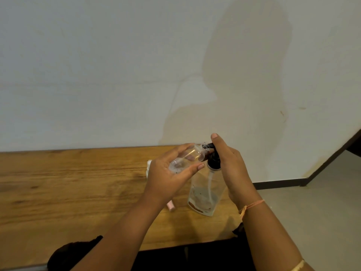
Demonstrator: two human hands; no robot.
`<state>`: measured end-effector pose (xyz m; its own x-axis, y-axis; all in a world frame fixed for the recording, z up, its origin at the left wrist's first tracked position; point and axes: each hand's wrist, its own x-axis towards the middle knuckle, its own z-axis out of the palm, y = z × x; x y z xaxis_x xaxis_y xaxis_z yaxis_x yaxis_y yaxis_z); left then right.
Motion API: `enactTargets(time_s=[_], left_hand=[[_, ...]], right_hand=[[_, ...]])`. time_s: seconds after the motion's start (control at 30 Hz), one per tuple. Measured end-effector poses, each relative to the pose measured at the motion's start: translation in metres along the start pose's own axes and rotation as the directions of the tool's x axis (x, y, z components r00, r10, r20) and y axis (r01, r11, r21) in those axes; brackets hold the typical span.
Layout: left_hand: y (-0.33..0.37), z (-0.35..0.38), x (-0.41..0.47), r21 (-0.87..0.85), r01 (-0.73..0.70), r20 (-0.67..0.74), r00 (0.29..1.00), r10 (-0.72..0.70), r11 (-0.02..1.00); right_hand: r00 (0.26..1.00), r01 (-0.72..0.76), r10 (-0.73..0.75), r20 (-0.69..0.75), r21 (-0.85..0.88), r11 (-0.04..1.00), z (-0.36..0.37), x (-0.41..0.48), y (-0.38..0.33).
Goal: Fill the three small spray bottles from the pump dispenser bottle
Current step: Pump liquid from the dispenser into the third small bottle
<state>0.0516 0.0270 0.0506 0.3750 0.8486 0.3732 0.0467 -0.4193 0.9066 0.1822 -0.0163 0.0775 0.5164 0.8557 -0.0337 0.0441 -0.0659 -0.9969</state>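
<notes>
The clear pump dispenser bottle (205, 194) stands on the wooden table (68, 184), a little liquid at its bottom. My right hand (228, 161) wraps round its black pump head (214, 159), index finger on top. My left hand (172, 173) holds a small clear spray bottle (187, 157) tilted on its side, open neck against the pump nozzle. A second small bottle (149, 168) stands behind my left hand, mostly hidden. A pink cap piece (171, 205) lies under my left wrist.
The table runs along a white wall (136, 65). Its right end stops near the dispenser, with grey floor (312, 192) and a dark skirting beyond. Dark clothing shows below the table's near edge.
</notes>
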Motion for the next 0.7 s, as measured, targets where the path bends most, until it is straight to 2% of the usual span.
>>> enactTargets(time_s=[0.23, 0.33, 0.5, 0.7], left_hand=[[-0.0026, 0.0005, -0.0019, -0.010, 0.002, 0.022, 1.000, -0.002, 1.000], [-0.0020, -0.0008, -0.0009, 0.036, -0.021, 0.022, 1.000, 0.020, 0.999], [-0.0023, -0.0018, 0.0010, 0.085, -0.075, 0.012, 0.997, 0.075, 0.994], [-0.0049, -0.0016, 0.0016, 0.068, -0.081, 0.036, 0.996, 0.079, 0.994]], right_hand=[[0.998, 0.065, -0.065, 0.006, -0.045, 0.997, 0.0011, 0.0034, 0.0002], [0.995, 0.095, -0.097, -0.022, -0.072, 0.993, 0.0044, 0.0009, 0.0033], [0.998, 0.042, -0.044, -0.039, -0.042, 0.998, 0.0061, -0.0013, 0.0008], [1.000, 0.017, -0.015, 0.022, -0.072, 0.997, -0.0011, -0.0020, -0.0005]])
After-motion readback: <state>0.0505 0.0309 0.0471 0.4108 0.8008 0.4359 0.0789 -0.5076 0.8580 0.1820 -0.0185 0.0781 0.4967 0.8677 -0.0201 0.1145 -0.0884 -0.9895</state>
